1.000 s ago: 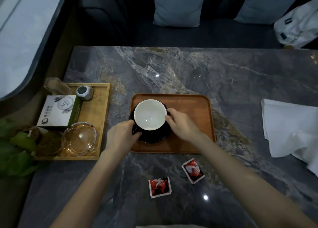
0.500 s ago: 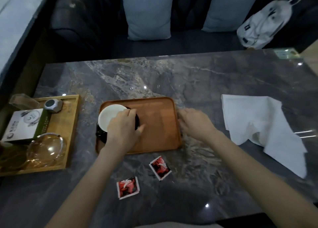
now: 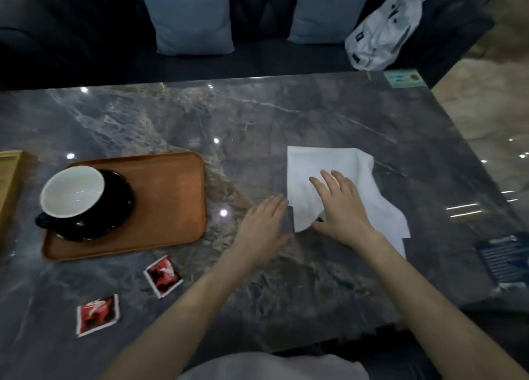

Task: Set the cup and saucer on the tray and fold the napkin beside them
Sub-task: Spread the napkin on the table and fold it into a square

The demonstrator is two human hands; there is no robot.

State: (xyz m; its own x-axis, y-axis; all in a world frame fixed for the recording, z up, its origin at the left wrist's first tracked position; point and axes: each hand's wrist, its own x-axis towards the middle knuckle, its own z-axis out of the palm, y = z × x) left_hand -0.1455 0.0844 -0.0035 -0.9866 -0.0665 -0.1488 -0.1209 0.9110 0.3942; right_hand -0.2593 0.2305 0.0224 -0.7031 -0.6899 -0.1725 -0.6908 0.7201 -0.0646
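A cup (image 3: 71,192), black outside and white inside, stands on a black saucer (image 3: 117,199) at the left end of the brown tray (image 3: 171,196). To the tray's right a rumpled white napkin (image 3: 323,167) lies on the marble table. My right hand (image 3: 340,205) rests flat on the napkin's near left part, fingers spread, thumb at its lower corner. My left hand (image 3: 260,227) lies flat on the table with its fingertips at the napkin's left edge. Neither hand grips anything.
Two red sachets (image 3: 163,275) (image 3: 97,315) lie on the table in front of the tray. A wooden tray's corner (image 3: 8,179) shows at the far left. A dark card (image 3: 506,260) lies at the right edge. Cushions and a white bag (image 3: 383,33) sit on the sofa behind.
Both hands have left the cup and tray and moved right to the napkin. The view has swung right, so the tray now sits at the left.
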